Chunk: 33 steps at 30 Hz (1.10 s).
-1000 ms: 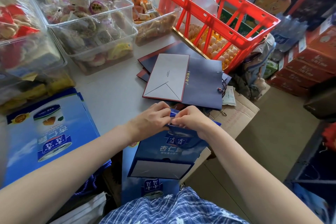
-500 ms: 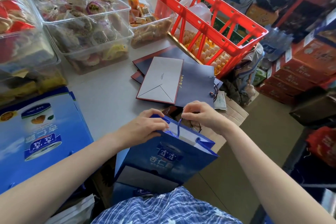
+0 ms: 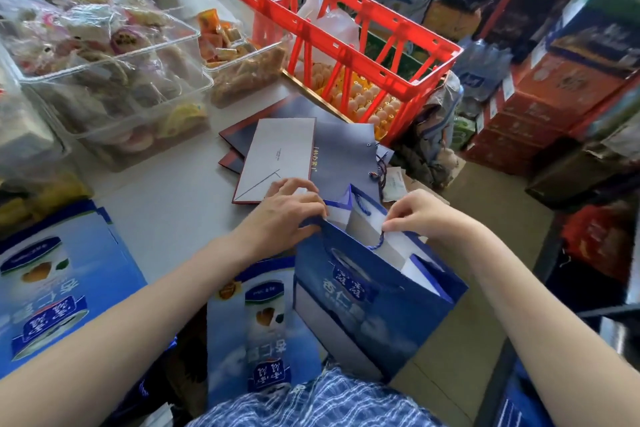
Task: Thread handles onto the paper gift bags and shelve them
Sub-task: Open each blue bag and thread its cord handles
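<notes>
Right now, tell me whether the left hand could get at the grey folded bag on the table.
Probably yes: the left hand grips the blue bag rim right beside the grey bag, nothing between.

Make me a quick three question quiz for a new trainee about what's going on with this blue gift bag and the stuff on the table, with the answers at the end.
1. True or false: the blue gift bag is standing open while the hands work at its top edge.
2. Multiple choice: what does the right hand pinch? A) a red ribbon B) the blue cord handle C) a roll of tape
3. Short answer: what lies on the table just beyond the left hand?

Key
1. True
2. B
3. A stack of flat grey-and-navy paper bags, in front of the red crate.
</notes>
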Tool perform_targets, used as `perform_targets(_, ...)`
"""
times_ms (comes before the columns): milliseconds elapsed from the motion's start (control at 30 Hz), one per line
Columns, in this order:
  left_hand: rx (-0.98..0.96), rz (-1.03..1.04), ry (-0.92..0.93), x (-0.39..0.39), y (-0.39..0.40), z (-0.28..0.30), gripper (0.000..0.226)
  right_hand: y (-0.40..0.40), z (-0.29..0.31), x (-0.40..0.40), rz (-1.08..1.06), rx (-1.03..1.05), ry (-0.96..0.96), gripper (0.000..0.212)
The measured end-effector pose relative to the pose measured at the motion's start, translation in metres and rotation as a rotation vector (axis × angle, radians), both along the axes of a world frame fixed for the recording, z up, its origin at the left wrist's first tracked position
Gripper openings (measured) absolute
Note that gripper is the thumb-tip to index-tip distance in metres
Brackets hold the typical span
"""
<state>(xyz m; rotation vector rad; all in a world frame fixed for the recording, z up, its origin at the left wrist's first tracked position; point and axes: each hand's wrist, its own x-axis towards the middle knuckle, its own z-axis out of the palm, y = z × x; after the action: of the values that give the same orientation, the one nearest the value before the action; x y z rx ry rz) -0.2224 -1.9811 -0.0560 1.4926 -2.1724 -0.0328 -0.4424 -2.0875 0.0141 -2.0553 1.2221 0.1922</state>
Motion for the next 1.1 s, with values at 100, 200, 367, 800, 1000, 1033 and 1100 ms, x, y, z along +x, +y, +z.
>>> perform_targets(100, 0.095, 0.09, 0.007, -0.013, -0.015, 0.007, 0.02, 0.005, 0.004, -0.003, -0.118, 0.048, -0.084, 0.01)
perform_targets(200, 0.098, 0.269, 0.14, -0.028, -0.013, 0.004, 0.036, 0.015, 0.002, 0.016, -0.131, 0.084, -0.12, 0.008)
perform_targets(367, 0.595, 0.717, 1.221, -0.041, 0.014, -0.006, 0.027, 0.027, -0.002, 0.05, 0.016, 0.038, -0.17, 0.009)
perform_targets(800, 1.043, -0.085, 1.855, -0.019, 0.047, 0.027, 0.031, 0.022, 0.012, 0.04, 0.144, -0.046, 0.016, 0.025)
perform_targets(1000, 1.203, -0.141, 1.79, -0.058, 0.025, 0.02, 0.012, 0.027, 0.028, -0.014, -0.056, 0.309, -0.033, 0.008)
perform_targets(1033, 1.228, -0.129, 1.744, -0.064, 0.019, 0.019, 0.022, 0.03, 0.03, -0.023, -0.086, 0.333, -0.057, 0.007)
perform_targets(1100, 1.195, -0.062, 1.557, -0.076, 0.011, 0.021, 0.046, 0.035, 0.029, -0.034, -0.129, 0.383, -0.124, 0.007)
